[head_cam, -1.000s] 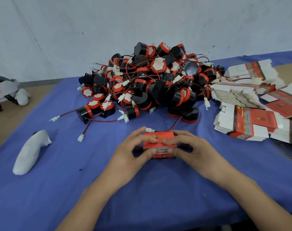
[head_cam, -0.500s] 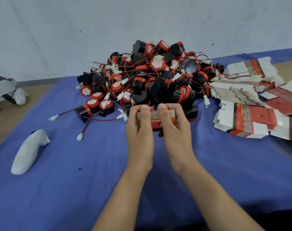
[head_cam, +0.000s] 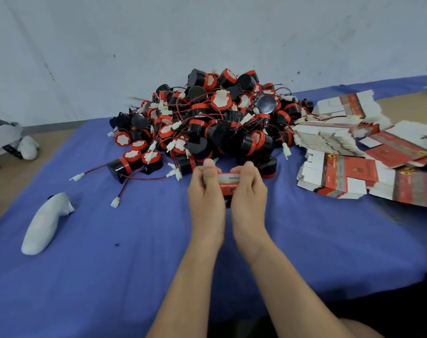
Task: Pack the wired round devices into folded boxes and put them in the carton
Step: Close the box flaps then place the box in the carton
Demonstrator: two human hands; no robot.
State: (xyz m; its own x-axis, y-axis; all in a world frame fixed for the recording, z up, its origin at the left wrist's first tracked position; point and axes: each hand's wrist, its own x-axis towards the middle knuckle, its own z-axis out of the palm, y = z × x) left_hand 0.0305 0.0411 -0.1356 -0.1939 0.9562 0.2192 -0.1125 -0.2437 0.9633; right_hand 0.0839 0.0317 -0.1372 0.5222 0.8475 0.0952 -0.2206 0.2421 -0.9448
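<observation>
I have the small red box (head_cam: 228, 184) held between both grips, left grip (head_cam: 206, 191) and right grip (head_cam: 248, 193) each curled round one end with the thumbs on top. I'd judge that's to press the flap closed over the tabletop (head_cam: 134, 240). What's inside I cannot see. Just beyond the grips lies the pile of wired round devices (head_cam: 207, 123), still unpacked. Off to the right of the right grip sit the flat boxes (head_cam: 341, 178), unfolded. No carton in view
</observation>
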